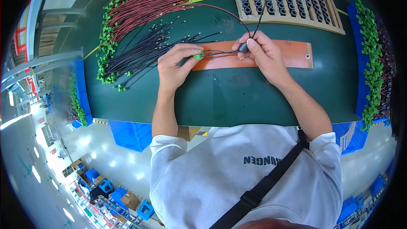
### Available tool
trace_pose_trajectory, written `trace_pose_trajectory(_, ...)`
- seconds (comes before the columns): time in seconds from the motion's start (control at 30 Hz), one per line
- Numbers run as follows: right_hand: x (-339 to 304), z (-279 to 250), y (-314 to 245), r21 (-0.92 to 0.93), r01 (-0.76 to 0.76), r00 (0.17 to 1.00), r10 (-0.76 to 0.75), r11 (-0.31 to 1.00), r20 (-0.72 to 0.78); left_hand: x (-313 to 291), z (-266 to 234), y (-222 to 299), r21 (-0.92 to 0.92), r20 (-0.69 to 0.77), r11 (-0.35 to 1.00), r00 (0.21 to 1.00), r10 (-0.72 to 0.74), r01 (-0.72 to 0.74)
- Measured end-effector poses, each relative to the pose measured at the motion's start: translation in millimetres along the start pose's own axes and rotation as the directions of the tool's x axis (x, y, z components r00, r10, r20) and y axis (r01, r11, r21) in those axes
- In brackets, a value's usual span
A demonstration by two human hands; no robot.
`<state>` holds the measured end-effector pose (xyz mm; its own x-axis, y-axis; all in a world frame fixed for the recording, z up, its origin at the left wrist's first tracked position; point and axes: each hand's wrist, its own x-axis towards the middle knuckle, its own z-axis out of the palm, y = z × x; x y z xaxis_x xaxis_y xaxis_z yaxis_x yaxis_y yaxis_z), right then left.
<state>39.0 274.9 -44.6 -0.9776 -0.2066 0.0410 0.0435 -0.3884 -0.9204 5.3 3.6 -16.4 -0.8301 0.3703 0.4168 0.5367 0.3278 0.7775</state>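
Observation:
My left hand (pixel 174 65) pinches a small green connector (pixel 198 55), from which a dark and a reddish wire run across to my right hand (pixel 266 57). Between the right thumb and fingers sits a black ring-shaped core (pixel 243 48), with the wires at it. Beyond the right hand, a black wire (pixel 259 19) sticks up and away, while a red wire (pixel 227 10) arcs back to the left. Both hands are over an orange strip (pixel 292 55) lying on the green tabletop (pixel 237 97). The wires' exact path inside the core is hidden by my fingers.
Bundles of red wires (pixel 148 6) and black wires (pixel 140 55) with green connectors lie at left. A wooden tray (pixel 292 19) of black cores stands at the far right. Blue bins (pixel 361 72) of wired connectors flank the table; another blue bin (pixel 131 135) is below its front edge.

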Motion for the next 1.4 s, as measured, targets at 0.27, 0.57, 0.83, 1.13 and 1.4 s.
trace_pose_trajectory(0.27,-1.5,1.8,-1.4,0.046,0.004,0.999,-0.003,0.999,-0.035,-3.2,2.9,6.6,-0.054,0.139,0.990,0.983,-0.119,0.128)
trace_pose_trajectory(0.57,-1.3,1.8,-0.2,0.022,-0.001,0.999,0.002,1.000,-0.035,1.5,6.2,9.3,0.053,0.168,0.995,0.982,-0.091,0.083)
trace_pose_trajectory(0.83,-0.6,1.9,-0.2,0.025,-0.013,0.999,0.013,1.000,-0.032,-5.3,-0.6,-9.5,-0.095,0.072,0.993,0.995,-0.065,0.071)
trace_pose_trajectory(1.13,-1.5,1.6,-0.5,0.039,-0.005,0.999,0.007,0.999,-0.038,-2.9,14.1,1.0,-0.073,-0.111,0.995,0.991,-0.075,0.067)
trace_pose_trajectory(1.4,-0.4,1.9,0.7,0.034,-0.010,0.999,0.011,0.999,-0.040,-1.0,19.3,-6.1,0.084,-0.108,0.994,0.991,0.085,-0.076)
